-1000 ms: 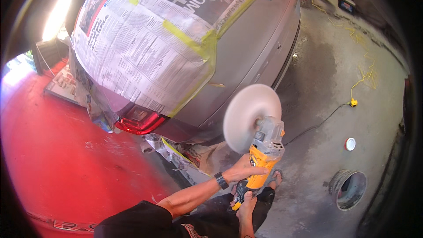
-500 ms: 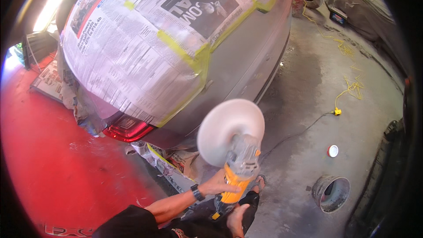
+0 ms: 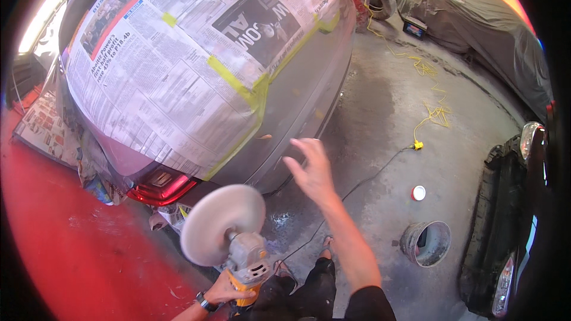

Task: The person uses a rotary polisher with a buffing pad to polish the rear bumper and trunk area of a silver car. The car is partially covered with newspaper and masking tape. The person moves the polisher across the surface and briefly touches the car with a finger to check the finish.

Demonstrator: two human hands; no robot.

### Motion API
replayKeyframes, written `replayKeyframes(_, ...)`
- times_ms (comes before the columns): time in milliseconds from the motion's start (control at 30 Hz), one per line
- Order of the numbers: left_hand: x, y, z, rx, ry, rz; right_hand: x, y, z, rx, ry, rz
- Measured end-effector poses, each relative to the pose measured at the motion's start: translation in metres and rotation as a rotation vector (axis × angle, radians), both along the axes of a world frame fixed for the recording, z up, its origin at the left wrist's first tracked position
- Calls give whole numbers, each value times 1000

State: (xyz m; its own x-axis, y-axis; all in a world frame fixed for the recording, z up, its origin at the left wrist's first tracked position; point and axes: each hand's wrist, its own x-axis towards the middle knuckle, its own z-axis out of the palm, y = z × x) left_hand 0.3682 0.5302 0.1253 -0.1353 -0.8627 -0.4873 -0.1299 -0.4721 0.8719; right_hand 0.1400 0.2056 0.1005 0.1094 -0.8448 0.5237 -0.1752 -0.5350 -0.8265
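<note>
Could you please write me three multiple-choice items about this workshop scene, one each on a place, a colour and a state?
1. Where does the round bucket stand?
A. on the car's boot
B. on the grey concrete floor to the person's right
C. on the red floor

2. What colour is the tape that holds the newspaper on the car?
A. yellow
B. blue
C. black

3. What is the right hand doing?
A. gripping the polisher
B. holding a rag
C. open, fingers spread, holding nothing

Answers: 1 B, it sits on grey concrete near a small round lid. 2 A, yellow strips edge the sheets. 3 C, only the left hand holds the polisher.
</note>
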Motion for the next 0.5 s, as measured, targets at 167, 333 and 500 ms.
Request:
replayKeyframes(167,17,50,18,13,71,178,91,-12,-6,50,-174,-43)
replayKeyframes(333,23,79,41,98,41,261,111,-22,-10,169,-217,-112)
replayKeyframes(500,31,98,29,25,79,424,120,-26,-8,271,-171,-71)
